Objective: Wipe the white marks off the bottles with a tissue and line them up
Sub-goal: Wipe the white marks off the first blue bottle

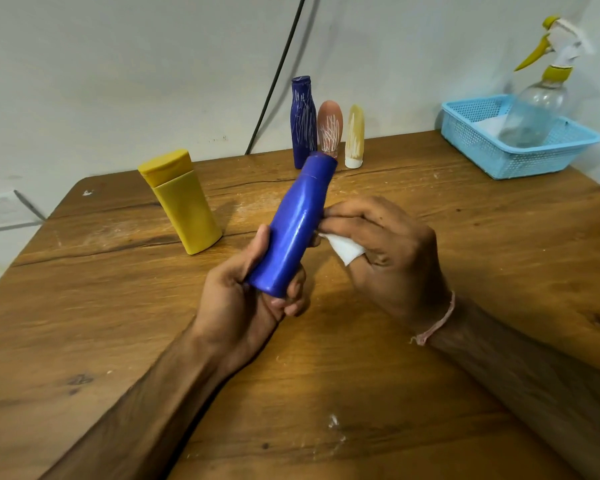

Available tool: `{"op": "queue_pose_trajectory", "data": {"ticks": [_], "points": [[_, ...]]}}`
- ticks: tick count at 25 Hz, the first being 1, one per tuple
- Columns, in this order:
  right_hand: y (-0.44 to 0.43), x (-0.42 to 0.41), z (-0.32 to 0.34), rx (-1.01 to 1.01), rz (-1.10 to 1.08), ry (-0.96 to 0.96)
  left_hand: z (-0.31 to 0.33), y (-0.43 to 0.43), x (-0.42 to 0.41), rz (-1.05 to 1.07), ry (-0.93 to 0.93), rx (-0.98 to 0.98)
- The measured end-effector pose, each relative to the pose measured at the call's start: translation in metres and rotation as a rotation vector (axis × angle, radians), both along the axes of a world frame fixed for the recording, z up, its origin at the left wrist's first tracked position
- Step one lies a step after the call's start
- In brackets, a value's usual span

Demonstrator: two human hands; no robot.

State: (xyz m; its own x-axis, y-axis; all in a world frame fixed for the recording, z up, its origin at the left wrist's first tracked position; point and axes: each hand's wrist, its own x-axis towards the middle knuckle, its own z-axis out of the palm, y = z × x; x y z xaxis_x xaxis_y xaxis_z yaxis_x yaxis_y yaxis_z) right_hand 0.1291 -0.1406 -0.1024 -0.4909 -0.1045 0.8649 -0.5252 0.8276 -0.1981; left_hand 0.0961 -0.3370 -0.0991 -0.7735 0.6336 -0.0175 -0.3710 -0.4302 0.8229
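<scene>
The blue bottle (293, 226) looks like light, hollow plastic. It's probably stiff enough not to dent, but it's glossy, so I'd guess it gets slippery once you rub it. Best place to hold it is low, round the base, and that's where the left hand (250, 289) has it, grip clamped on the bottom end. The bottle tilts up and away mid-frame, above the tabletop (395, 375). The side facing us is smooth blue with a shine line, no white marks I can spot.

The right hand (378, 244) has its grip pinched on a folded white tissue (347, 249), right up against the bottle's right side.

Back centre, three more stand in a tight row, all scribbled white: dark blue bottle (303, 123), brown bottle (329, 128), cream bottle (355, 136). A yellow bottle (182, 206) stands left of centre. A basket (499, 161) with a spray bottle (537, 109) sits upper right.
</scene>
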Motion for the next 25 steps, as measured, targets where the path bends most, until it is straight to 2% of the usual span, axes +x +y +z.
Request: {"op": "queue_pose_trajectory", "data": {"ticks": [3, 6, 13, 17, 20, 23, 25], "points": [[-0.007, 0.005, 0.004, -0.079, -0.046, 0.034, 0.002, 0.000, -0.002, -0.076, -0.121, 0.097], [-0.002, 0.004, 0.009, -0.227, -0.108, 0.048, 0.004, 0.001, 0.000, -0.081, -0.174, 0.098], [-0.002, 0.004, 0.010, -0.231, -0.131, 0.035, 0.003, 0.002, 0.000, -0.035, -0.158, 0.043], [-0.004, 0.004, 0.011, -0.231, -0.149, 0.056, -0.001, 0.004, 0.003, -0.107, -0.046, 0.007], [-0.007, 0.007, 0.009, -0.176, -0.098, 0.014, -0.005, 0.007, 0.005, -0.120, 0.041, -0.069], [-0.024, 0.016, 0.000, -0.008, 0.181, -0.107, -0.007, 0.006, 0.003, -0.100, 0.006, -0.020], [-0.027, 0.019, -0.001, 0.109, 0.218, -0.106, -0.007, 0.004, 0.002, -0.074, -0.015, -0.007]]}}
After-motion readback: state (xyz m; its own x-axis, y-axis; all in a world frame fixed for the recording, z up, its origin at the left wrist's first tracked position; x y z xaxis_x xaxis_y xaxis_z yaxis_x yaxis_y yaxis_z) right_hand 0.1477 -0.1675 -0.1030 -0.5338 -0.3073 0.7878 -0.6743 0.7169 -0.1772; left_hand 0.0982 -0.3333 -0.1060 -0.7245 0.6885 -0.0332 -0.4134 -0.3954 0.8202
